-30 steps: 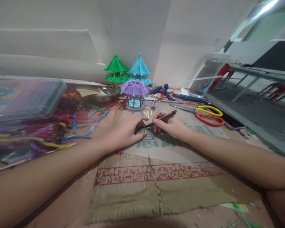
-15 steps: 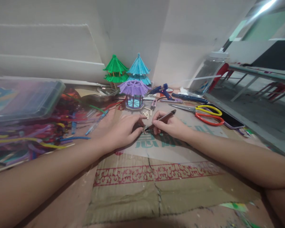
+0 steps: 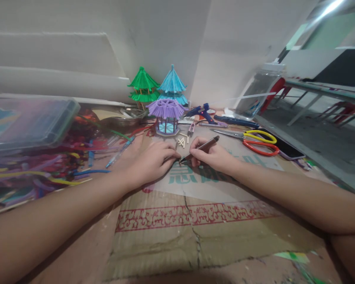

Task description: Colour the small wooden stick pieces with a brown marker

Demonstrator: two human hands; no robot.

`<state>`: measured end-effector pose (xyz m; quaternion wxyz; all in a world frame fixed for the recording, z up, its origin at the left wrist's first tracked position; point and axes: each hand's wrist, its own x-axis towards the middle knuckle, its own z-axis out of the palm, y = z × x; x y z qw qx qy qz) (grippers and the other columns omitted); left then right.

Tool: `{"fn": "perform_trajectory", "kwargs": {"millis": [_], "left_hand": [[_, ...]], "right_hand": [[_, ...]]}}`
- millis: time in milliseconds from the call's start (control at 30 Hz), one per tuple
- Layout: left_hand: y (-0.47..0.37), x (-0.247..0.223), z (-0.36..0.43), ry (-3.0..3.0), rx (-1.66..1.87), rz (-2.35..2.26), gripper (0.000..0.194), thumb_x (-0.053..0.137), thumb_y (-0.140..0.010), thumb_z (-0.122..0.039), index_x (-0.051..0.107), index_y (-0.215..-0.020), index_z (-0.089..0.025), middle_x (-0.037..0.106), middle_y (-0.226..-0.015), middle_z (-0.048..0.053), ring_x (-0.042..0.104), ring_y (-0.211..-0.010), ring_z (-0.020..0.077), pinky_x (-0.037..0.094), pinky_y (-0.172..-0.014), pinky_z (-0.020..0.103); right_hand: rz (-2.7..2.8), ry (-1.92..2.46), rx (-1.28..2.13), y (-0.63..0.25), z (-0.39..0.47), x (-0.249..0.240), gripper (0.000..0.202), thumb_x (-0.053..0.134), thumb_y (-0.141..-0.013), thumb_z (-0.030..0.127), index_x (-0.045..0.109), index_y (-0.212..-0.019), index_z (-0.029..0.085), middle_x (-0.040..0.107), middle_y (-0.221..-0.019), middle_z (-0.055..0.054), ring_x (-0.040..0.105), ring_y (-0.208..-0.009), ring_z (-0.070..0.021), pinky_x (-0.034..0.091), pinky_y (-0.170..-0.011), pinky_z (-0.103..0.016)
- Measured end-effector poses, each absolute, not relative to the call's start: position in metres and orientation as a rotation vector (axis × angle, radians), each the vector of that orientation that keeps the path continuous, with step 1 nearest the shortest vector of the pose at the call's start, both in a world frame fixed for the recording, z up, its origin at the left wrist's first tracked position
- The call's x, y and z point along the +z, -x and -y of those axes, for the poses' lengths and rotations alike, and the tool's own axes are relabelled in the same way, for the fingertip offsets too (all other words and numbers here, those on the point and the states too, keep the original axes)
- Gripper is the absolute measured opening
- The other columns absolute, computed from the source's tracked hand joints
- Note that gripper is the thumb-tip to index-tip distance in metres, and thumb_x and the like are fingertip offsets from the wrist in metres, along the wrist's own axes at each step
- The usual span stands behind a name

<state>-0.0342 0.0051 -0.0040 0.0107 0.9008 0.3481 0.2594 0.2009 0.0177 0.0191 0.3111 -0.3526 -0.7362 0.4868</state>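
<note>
A flat brown cardboard sheet with a red scrollwork border [image 3: 154,248] lies nearest. On it, the right hand [image 3: 209,155] grips a slim dark-brown pen [image 3: 206,145], tip down by a tiny pale wooden stick [image 3: 180,161] between the hands. The left hand's [image 3: 156,159] fingers bunch narrowly beside it (whether they pinch it, I cannot tell). Beyond: short cream wooden sticks [image 3: 182,142], then a purple-roofed model pavilion [image 3: 167,110].

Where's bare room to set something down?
Best: cardboard between the forearms, on the near side of its red printed band. Smaller: between the right forearm and scissors. Crowded: left, coloured stems and plastic box; back, three model pavilions and glue gun; centre, left hand, right hand, pen and small sticks.
</note>
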Motion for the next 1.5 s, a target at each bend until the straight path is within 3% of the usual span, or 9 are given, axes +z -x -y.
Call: {"fn": "perform_trajectory", "kwargs": {"millis": [1500], "left_hand": [[0.0341,-0.0022,-0.0047,-2.81,0.8,-1.094,0.022,0.055,-0.093,-0.016,0.075,-0.101,-0.02,0.071,-0.102,0.007,0.065,-0.099,0.0244,0.05,-0.09,0.042]], "right_hand": [[1.965,0.919,1.317,-0.2021,-0.0163,0.0194,0.018,0.066,-0.09,0.034,0.052,-0.086,0.023,0.067,-0.061,0.003,0.061,-0.057,-0.0128,0.047,-0.057,-0.025]]}}
